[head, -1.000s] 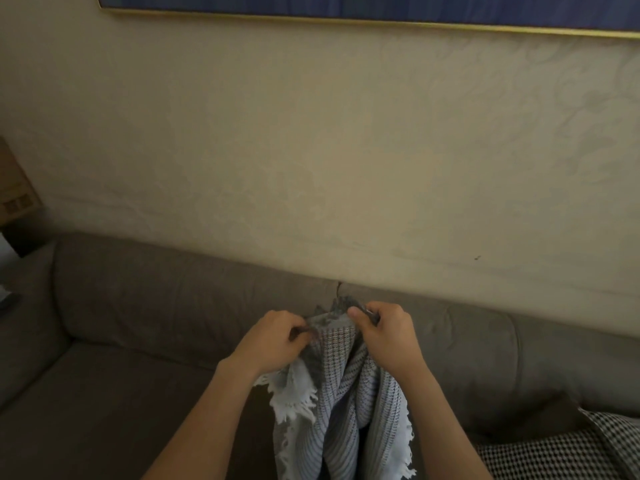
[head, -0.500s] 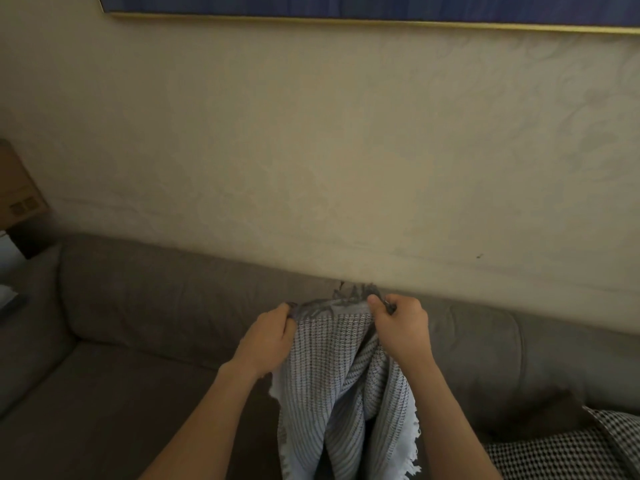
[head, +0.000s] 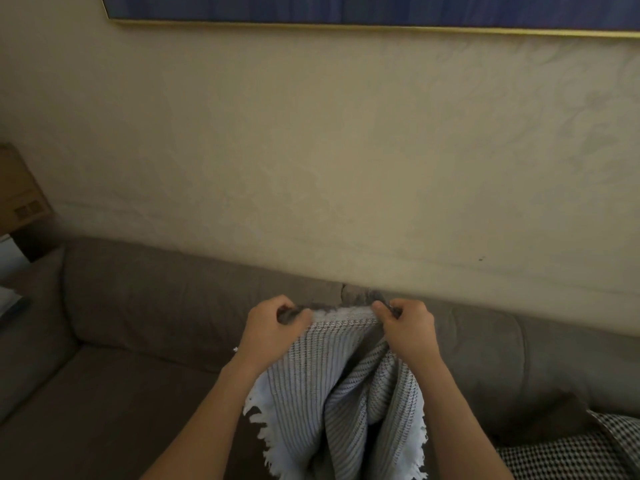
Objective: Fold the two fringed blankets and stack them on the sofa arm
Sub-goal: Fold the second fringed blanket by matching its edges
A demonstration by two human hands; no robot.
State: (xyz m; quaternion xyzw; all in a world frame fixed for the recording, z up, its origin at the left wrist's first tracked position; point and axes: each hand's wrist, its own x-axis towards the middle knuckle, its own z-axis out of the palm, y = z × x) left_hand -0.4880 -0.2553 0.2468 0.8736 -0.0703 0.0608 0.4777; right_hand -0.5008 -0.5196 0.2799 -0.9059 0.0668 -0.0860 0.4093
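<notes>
My left hand (head: pixel 273 327) and right hand (head: pixel 408 330) each pinch a top corner of the striped blanket (head: pixel 311 393), its upper edge stretched between them. The rest hangs in folds with its fringed sides loose, in front of the sofa (head: pixel 138 306). The seat runs wide to my left, and a checked cloth (head: pixel 561 455) lies at the right.

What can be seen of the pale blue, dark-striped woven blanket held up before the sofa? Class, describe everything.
The pale blue woven blanket with fine dark stripes looks soft. It hangs in gathered folds from its top edge, which the left hand and right hand pinch at separate points, holding it taut. Ragged white fringe edges both sides. It hangs before the grey-brown sofa; its lower end is out of frame.
</notes>
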